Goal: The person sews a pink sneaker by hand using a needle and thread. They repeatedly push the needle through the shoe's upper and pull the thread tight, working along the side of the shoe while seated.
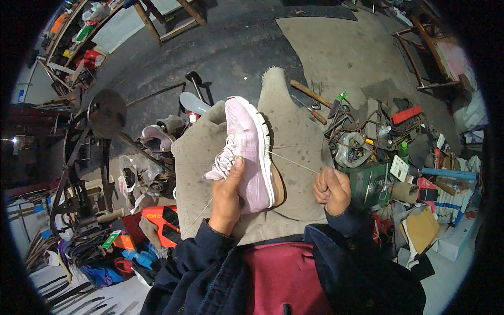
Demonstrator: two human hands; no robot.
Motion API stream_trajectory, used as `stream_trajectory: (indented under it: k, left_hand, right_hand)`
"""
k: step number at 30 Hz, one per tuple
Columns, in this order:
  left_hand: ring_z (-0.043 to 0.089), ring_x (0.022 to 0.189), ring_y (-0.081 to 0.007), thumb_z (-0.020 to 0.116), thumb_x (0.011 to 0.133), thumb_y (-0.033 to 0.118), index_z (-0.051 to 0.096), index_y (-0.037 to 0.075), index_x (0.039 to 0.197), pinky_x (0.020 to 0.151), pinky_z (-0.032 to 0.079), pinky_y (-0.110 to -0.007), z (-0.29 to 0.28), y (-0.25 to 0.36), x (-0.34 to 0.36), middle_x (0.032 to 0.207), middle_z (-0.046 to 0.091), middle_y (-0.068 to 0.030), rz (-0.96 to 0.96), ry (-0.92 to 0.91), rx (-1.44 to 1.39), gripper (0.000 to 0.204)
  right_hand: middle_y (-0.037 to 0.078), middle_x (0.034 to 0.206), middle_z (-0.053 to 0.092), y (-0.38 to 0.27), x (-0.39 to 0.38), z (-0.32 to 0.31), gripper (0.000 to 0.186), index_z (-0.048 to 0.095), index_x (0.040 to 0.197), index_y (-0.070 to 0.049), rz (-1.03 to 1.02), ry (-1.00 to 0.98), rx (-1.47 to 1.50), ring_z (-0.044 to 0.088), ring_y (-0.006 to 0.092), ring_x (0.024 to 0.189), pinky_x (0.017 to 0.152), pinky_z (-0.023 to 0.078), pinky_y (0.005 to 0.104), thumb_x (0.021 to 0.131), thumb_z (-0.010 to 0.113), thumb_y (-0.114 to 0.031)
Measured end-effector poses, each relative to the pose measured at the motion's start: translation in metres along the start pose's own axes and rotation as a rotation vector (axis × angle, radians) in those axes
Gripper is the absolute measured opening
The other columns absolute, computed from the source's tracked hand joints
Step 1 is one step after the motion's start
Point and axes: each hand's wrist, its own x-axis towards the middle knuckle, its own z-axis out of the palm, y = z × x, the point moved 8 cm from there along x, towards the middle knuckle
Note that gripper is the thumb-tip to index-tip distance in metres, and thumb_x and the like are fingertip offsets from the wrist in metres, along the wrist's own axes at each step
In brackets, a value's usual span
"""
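one pink shoe, in left hand, right hand apart

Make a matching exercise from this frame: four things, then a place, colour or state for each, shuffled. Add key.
Things:
1. Left hand
2. Right hand
3. Thread
4. Cloth

Descriptions:
A. Grey-brown and spotted, beneath the sneaker
B. Curled shut, to the right of the sneaker
C. Pale and thin, running from the sneaker's sole edge
D. Gripping the sneaker, thumb near its laces

Pairs: 1-D, 2-B, 3-C, 4-A
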Motion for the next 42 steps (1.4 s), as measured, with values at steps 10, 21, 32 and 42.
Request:
stream_trajectory:
  k: [10,21,32,42]
  left_hand:
    - [0.063,0.096,-0.0158,0.068,0.1,0.023,0.064,-0.002,0.125,0.086,0.05,-0.032,0.0,0.031,-0.029,0.109,0.071,-0.0059,-0.074,-0.245,0.216,0.036]
    - [0.056,0.058,-0.0185,0.062,0.1,0.009,0.068,-0.001,0.095,0.059,0.046,-0.031,-0.111,0.086,-0.073,0.067,0.062,-0.0132,0.511,0.21,1.063,0.012]
    - [0.069,0.075,-0.0277,0.056,0.103,0.021,0.062,0.004,0.086,0.072,0.057,-0.041,-0.034,0.116,-0.081,0.093,0.073,-0.0185,0.634,-0.17,-0.136,0.025]
    - [0.065,0.078,-0.0293,0.073,0.072,0.0,0.074,0.01,0.103,0.064,0.051,-0.039,0.071,0.085,-0.036,0.084,0.058,-0.008,0.834,-0.218,1.269,0.032]
  right_hand:
    - [0.001,0.064,0.045,-0.05,0.023,0.069,0.036,0.056,0.083,-0.003,-0.393,-0.015,-0.968,0.04,0.0119,0.053,0.05,0.035,0.03,0.081,0.087,-0.021]
    - [0.004,0.067,0.05,-0.042,0.036,0.094,0.054,0.055,0.104,-0.006,-0.439,-0.017,-1.158,0.052,0.0195,0.057,0.054,0.043,0.0362,0.073,0.093,-0.029]
    - [0.003,0.068,0.053,-0.043,0.041,0.078,0.038,0.054,0.103,-0.004,-0.282,0.02,-1.003,0.053,0.0137,0.06,0.056,0.044,0.0325,0.084,0.084,-0.018]
    - [0.01,0.093,0.067,-0.05,0.016,0.088,0.024,0.061,0.12,0.003,-0.335,-0.287,-0.81,0.065,0.0124,0.079,0.074,0.054,0.0302,0.096,0.061,-0.003]
